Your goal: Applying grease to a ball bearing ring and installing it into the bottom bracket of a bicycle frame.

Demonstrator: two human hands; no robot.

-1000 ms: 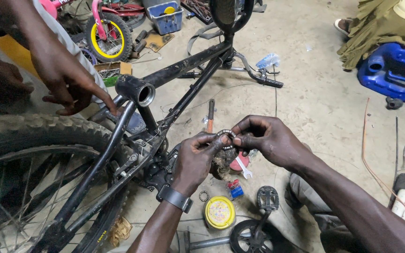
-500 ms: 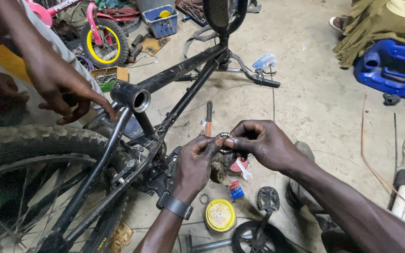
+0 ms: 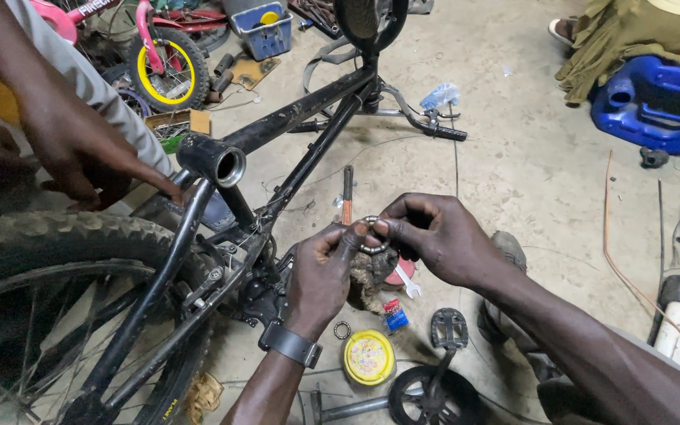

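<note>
Pinching a small metal bearing ring (image 3: 372,234) between them, left hand (image 3: 323,271) and right hand (image 3: 438,238) meet above the concrete floor (image 3: 529,165), fingers of both closed narrowly on it. Beside: black bicycle frame (image 3: 293,157), inverted. Below: yellow round tin (image 3: 368,357), black pedal (image 3: 449,327). Another person's hand (image 3: 88,157) rests near the frame's open tube end (image 3: 216,160).

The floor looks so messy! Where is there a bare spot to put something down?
The widest bare concrete floor lies between the black bike frame, the blue plastic container and the orange wire. Under the left hand and right hand it is crowded: yellow tin, pedal, small wrench.
</note>
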